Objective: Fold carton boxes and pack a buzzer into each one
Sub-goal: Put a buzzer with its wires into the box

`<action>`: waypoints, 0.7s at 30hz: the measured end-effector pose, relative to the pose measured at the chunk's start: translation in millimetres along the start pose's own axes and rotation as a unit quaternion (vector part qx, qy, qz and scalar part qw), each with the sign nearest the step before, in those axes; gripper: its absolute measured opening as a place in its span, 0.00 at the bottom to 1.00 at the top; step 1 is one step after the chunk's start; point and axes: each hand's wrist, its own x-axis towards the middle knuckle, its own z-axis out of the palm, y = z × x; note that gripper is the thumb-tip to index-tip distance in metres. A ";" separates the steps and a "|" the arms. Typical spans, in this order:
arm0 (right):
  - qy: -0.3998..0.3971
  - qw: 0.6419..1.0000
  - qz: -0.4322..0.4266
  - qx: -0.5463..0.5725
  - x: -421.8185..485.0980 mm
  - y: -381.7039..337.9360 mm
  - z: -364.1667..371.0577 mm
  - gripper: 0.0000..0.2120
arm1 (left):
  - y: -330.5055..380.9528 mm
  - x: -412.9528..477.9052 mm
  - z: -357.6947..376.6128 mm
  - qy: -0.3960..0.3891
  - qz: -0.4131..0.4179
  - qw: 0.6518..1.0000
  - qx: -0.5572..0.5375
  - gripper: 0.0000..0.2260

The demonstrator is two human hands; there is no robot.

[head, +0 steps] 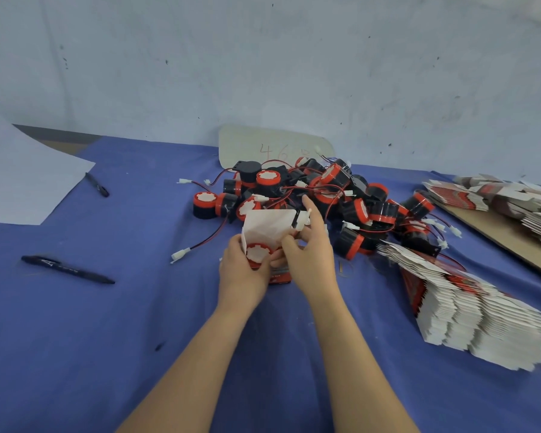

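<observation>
Gripping a carton box (267,226) at mid-table, the left hand (242,270) curls round it, a red-faced buzzer (256,253) seated in its open top; the right hand (310,251) pinches the box's right edge. Near right, flat cartons (481,320) fan out; a black pen (67,269) lies left on blue cloth (107,323). Beyond, the buzzer pile (325,195) crowds the hands, backed by a card (272,148) handwritten "46".

Left hand (242,270): bare; short, plain nails; on the near side of the buzzer pile (310,192).
Right hand (310,257): bare; short, plain nail on the forefinger; on the near side of the buzzer pile.
Left forearm (181,364): bare along its whole visible length.
Right forearm (356,354): bare along its whole visible length.
</observation>
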 end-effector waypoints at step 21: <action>0.014 0.888 -0.066 -0.454 -2.8 6.6 0.2 0.09 | 2.1 -4.2 1.7 0.012 0.012 1.000 0.012 0.15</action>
